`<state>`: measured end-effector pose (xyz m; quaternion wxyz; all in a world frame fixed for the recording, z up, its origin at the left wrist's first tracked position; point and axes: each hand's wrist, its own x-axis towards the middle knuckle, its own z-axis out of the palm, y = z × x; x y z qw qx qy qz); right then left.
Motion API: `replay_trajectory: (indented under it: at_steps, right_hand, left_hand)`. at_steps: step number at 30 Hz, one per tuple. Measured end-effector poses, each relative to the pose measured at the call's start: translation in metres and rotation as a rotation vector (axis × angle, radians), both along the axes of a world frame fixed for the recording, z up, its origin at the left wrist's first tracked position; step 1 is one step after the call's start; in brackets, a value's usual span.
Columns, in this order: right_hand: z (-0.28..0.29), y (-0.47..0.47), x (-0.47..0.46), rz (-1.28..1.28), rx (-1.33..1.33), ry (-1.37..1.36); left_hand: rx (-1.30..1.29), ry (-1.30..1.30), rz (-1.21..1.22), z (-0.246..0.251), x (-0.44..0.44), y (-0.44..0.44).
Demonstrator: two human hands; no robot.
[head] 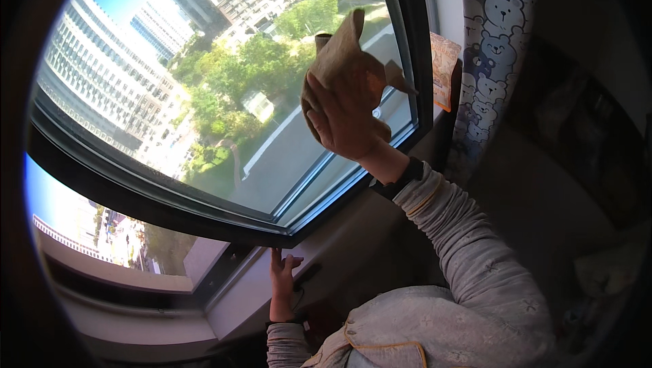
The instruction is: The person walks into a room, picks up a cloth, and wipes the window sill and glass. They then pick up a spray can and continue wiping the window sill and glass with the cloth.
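Note:
My right hand is spread against a tan cloth and holds it on the glass pane of a dark-framed window sash. Part of the cloth sticks up past the fingers, and its reflection shows in the glass. The sash stands swung out from the window opening. Below its lower corner, my left hand reaches up to the underside of the sash frame. The frame hides those fingertips, so their grip cannot be made out. Dark bands circle both wrists.
A pale window sill runs beneath the opening. Behind the sash's right edge stands an orange printed packet, beside a bear-patterned curtain. Buildings and trees show through the glass. The room at right is dark.

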<state>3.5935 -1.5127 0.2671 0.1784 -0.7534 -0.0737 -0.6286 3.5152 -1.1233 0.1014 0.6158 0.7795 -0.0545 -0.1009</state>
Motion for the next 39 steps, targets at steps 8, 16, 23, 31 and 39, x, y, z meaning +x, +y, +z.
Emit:
replay_trajectory:
  at_steps: [8,16,23,31,39]
  right_hand:
    - [-0.205,-0.067,-0.011,-0.227,0.06,0.344]
    - [-0.223,-0.051,0.006,-0.285,0.917,0.068]
    - [-0.23,0.097,-0.015,-0.051,0.961,0.181]
    - [-0.264,0.202,-0.057,0.114,0.224,0.537]
    - [-0.216,0.312,-0.104,0.749,-0.072,0.545]
  left_hand:
    - [0.03,-0.002,-0.032,0.01,-0.012,-0.008]
    - [0.089,0.06,0.026,-0.007,-0.061,0.025]
    - [0.145,0.137,0.098,-0.012,-0.091,0.055]
    - [0.087,0.081,0.024,-0.019,-0.092,0.086]
    - [0.068,0.008,0.083,-0.035,-0.104,0.204]
